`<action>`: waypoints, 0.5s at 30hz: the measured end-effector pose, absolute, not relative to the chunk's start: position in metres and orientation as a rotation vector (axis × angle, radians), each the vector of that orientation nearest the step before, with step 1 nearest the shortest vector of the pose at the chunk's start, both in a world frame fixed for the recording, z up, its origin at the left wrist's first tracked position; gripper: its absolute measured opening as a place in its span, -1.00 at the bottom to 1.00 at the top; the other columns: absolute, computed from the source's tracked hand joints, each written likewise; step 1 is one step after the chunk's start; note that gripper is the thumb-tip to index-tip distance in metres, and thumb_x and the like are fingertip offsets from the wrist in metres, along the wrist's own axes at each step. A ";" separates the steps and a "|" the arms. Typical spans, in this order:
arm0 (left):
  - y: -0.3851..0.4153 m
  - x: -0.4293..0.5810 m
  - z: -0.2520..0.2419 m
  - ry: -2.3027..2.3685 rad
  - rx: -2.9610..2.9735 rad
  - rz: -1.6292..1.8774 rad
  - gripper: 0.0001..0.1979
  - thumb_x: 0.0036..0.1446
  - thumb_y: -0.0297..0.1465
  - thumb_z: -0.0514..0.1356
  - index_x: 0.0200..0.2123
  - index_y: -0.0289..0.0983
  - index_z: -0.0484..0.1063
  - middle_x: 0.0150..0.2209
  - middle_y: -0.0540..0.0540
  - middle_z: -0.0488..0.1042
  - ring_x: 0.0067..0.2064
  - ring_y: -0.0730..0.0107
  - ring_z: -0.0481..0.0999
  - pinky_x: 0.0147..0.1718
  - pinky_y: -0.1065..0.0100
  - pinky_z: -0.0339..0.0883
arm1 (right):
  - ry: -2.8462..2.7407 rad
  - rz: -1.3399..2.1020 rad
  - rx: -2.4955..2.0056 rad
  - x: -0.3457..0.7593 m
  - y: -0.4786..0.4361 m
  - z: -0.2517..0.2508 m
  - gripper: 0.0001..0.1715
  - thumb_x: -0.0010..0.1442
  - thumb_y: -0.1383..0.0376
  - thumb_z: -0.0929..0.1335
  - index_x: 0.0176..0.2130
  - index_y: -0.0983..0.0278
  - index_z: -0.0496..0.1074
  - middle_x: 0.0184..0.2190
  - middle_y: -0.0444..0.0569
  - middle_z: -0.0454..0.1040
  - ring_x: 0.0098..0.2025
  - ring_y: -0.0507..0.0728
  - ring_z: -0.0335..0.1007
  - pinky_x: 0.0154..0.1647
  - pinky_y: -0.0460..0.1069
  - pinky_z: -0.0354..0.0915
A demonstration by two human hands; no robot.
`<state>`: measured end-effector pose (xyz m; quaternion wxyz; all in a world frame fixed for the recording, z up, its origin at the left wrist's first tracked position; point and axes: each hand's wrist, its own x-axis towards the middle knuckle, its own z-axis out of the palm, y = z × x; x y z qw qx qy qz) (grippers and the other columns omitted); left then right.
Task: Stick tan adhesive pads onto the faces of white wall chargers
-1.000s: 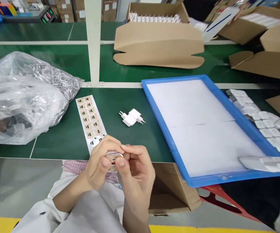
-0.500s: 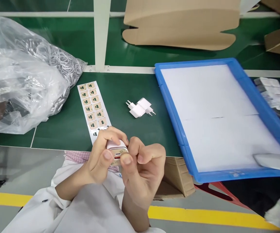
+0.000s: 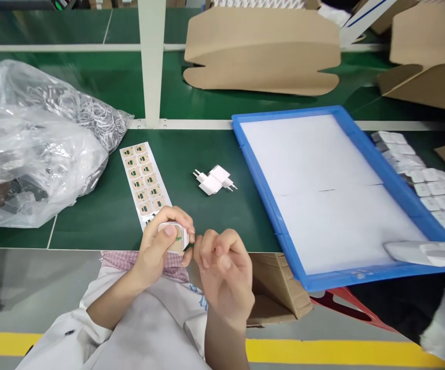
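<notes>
My left hand (image 3: 160,246) is closed around a small white charger (image 3: 173,234) at the near edge of the green table, thumb on its top. A sticker shows on the charger's side. My right hand (image 3: 222,272) hovers just right of it, fingers loosely curled, holding nothing that I can see. A strip of brown stickers (image 3: 142,182) lies just beyond my left hand. Two white chargers with plug pins (image 3: 214,181) lie together on the table farther out.
A blue tray lined with white paper (image 3: 269,205) sits to the right, with rows of white chargers (image 3: 419,174) beyond it. A clear plastic bag of cables (image 3: 37,139) lies left. A white post (image 3: 151,61) and cardboard boxes (image 3: 261,51) stand behind.
My right hand has let go of the charger and drawn back to the right. My left hand has turned the charger, its sticker now facing sideways.
</notes>
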<state>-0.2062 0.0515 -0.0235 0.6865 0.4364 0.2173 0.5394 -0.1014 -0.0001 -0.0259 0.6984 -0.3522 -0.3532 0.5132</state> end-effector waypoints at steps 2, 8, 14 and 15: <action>0.051 -0.205 -0.025 0.440 0.965 1.194 -0.71 0.41 -0.18 0.02 -0.22 -0.22 0.42 -0.32 -0.05 0.41 -0.41 0.41 0.42 -0.49 0.38 0.30 | -0.674 1.152 -0.906 -0.102 -0.001 -0.036 -0.69 0.35 0.03 0.36 -0.30 0.19 0.35 -0.49 -0.20 0.24 -0.48 0.03 0.18 -0.49 -0.10 0.26; 0.051 -0.201 -0.028 0.553 1.384 1.050 -0.52 0.45 -0.07 -0.14 -0.21 -0.19 0.46 -0.21 -0.11 0.50 -0.16 0.22 0.49 -0.18 0.21 0.34 | -0.525 1.356 -0.965 -0.108 -0.014 -0.040 -0.26 0.18 -0.22 0.43 0.11 0.22 0.41 0.05 0.14 0.46 0.01 0.27 0.47 -0.15 0.11 0.49; 0.054 -0.180 -0.043 0.686 1.963 0.604 -0.56 0.47 -0.17 -0.12 0.21 -0.05 0.41 0.36 -0.12 0.30 0.41 0.00 0.17 0.37 -0.20 -0.10 | -0.455 1.097 -1.132 -0.046 -0.036 -0.043 -0.41 0.14 -0.06 0.49 0.00 0.10 0.26 -0.22 -0.06 0.50 -0.28 0.12 0.49 -0.30 0.00 0.44; 0.052 -0.178 -0.047 0.677 1.958 0.535 -0.56 0.46 -0.16 -0.10 0.25 -0.02 0.38 0.38 -0.10 0.28 0.41 0.00 0.17 0.35 -0.19 -0.01 | -0.540 0.884 -1.312 -0.023 -0.040 -0.044 -0.43 0.16 -0.06 0.46 0.01 0.10 0.24 -0.21 -0.05 0.50 -0.25 0.15 0.50 -0.28 0.02 0.45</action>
